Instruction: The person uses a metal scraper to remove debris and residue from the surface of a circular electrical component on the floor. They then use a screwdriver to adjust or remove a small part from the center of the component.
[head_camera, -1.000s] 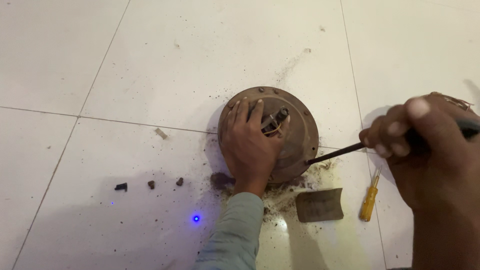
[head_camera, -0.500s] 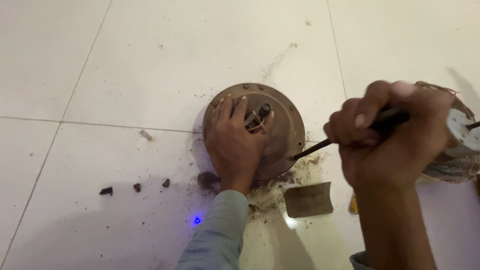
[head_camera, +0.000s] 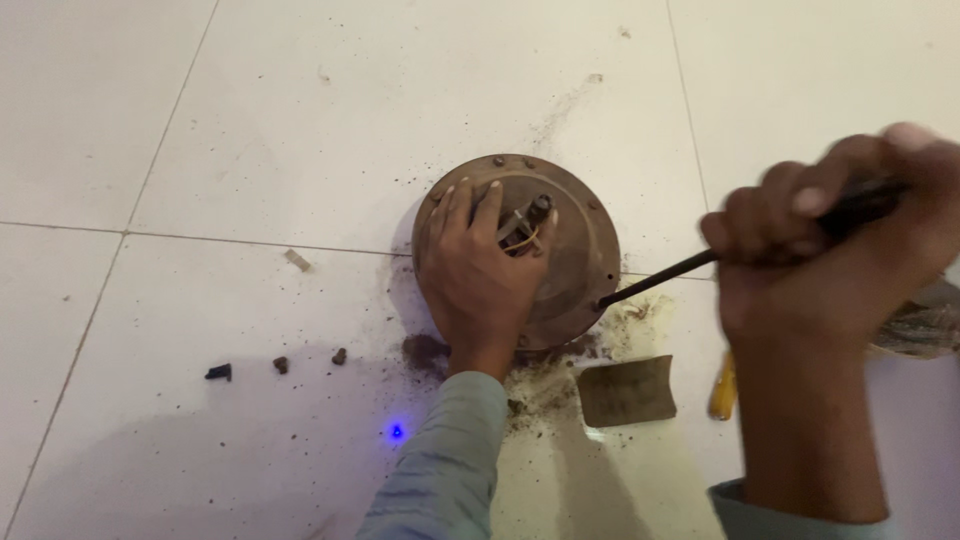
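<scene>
Pressing my left hand (head_camera: 478, 275) flat, fingers spread, on the rusty round motor housing (head_camera: 570, 250) lying on the white tiled floor (head_camera: 300, 120), I grip a dark screwdriver (head_camera: 690, 265) in my fisted right hand (head_camera: 820, 260), its tip at the housing's right rim.

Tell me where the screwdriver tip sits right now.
In the head view, the screwdriver held by the right hand has its tip at the right rim of the rusty round housing, which the left hand presses down.
</scene>
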